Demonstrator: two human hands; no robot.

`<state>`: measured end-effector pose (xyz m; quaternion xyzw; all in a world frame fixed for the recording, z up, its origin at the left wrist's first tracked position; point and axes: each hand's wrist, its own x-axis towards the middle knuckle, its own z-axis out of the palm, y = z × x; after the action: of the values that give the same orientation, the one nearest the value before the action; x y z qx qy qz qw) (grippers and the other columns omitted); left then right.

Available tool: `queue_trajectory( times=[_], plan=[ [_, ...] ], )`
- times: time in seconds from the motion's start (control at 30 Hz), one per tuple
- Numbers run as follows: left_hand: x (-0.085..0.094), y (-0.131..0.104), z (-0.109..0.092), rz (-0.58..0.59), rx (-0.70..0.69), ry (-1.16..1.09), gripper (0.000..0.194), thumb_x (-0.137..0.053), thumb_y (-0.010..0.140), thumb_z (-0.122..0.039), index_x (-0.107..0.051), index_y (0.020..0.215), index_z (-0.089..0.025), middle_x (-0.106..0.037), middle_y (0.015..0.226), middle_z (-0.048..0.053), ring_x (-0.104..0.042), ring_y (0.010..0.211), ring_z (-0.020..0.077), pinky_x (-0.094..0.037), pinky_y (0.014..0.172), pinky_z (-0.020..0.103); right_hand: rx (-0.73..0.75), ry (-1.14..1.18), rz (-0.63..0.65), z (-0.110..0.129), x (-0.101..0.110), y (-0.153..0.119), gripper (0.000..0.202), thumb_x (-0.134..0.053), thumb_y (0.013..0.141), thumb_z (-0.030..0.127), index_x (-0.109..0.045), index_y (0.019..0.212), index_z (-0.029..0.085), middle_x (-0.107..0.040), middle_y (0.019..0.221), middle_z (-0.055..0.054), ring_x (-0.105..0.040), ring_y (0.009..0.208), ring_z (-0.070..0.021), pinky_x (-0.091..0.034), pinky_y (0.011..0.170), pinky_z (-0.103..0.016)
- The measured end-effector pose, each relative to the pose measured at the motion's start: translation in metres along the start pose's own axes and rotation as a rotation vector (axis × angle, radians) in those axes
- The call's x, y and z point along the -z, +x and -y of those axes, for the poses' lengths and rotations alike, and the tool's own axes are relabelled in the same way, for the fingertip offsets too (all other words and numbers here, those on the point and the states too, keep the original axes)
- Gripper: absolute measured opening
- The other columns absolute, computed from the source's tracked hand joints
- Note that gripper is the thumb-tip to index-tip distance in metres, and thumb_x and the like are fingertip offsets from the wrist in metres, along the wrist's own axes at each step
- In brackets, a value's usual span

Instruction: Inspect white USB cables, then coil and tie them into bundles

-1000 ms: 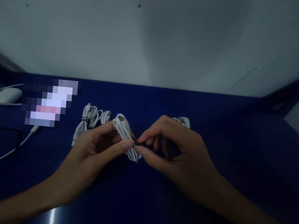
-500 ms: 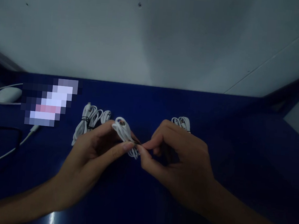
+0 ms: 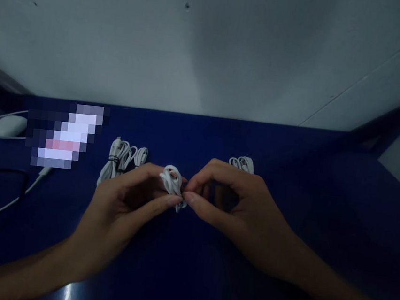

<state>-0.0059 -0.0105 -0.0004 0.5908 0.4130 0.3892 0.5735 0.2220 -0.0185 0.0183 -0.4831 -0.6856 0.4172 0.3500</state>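
Note:
A coiled white cable [image 3: 171, 181] is pinched between the thumb and fingers of my left hand [image 3: 116, 212], held up above the blue table. The fingertips of my right hand [image 3: 240, 210] press together at the coil's right side. They close on the end of a thin black twist tie, which is mostly hidden by the fingers now. Behind my left hand lie white cable bundles [image 3: 115, 156] bound with black ties, partly covered by that hand. Another white cable bundle [image 3: 243, 163] shows just beyond my right knuckles.
On the left of the blue table [image 3: 181, 271] is a pixelated bright device [image 3: 70, 133] with a white cord [image 3: 21, 201] plugged in. A white rounded object [image 3: 7, 126] and a dark cable lie farther left. A pale wall [image 3: 125, 44] rises behind the table.
The coil has turned in my left hand, its upper loop swinging right and more end-on. My right fingertips have moved left, close against the coil, and the dark strand between the hands is now hidden.

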Motion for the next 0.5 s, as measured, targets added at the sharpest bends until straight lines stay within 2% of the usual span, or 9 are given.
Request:
queue_trajectory(
  times=[0.2,0.37,0.5],
  plan=[
    [0.0005,-0.0014,0.0004,0.025,0.016,0.009,0.027,-0.087,0.096,-0.017,-0.087,0.114,-0.036,-0.085,0.11,-0.003,-0.08,0.099,0.0198,-0.064,0.09,0.024,0.074,-0.075,0.001,0.0005,-0.0002,0.0011,0.012,-0.079,0.096,0.011,-0.077,0.092,0.023,-0.072,0.092,0.003,-0.063,0.075,-0.0107,-0.05,0.063,-0.025],
    [0.0016,-0.0001,-0.0009,0.017,0.038,0.029,0.013,-0.085,0.098,-0.019,-0.084,0.104,-0.031,-0.083,0.096,-0.002,-0.078,0.093,0.0193,-0.062,0.081,0.023,0.181,-0.242,-0.023,-0.0034,-0.0015,-0.0003,0.011,-0.076,0.097,0.012,-0.073,0.097,0.022,-0.072,0.095,0.001,-0.066,0.079,-0.0134,-0.054,0.069,-0.028],
    [0.003,0.0004,-0.0011,0.059,0.053,0.007,0.008,-0.082,0.102,-0.023,-0.083,0.103,-0.031,-0.081,0.094,-0.002,-0.077,0.092,0.0179,-0.061,0.08,0.022,0.2,-0.299,-0.018,-0.0067,-0.0006,-0.0008,0.014,-0.075,0.097,0.009,-0.07,0.098,0.023,-0.073,0.093,0.001,-0.066,0.074,-0.0126,-0.053,0.064,-0.027]
  ],
)
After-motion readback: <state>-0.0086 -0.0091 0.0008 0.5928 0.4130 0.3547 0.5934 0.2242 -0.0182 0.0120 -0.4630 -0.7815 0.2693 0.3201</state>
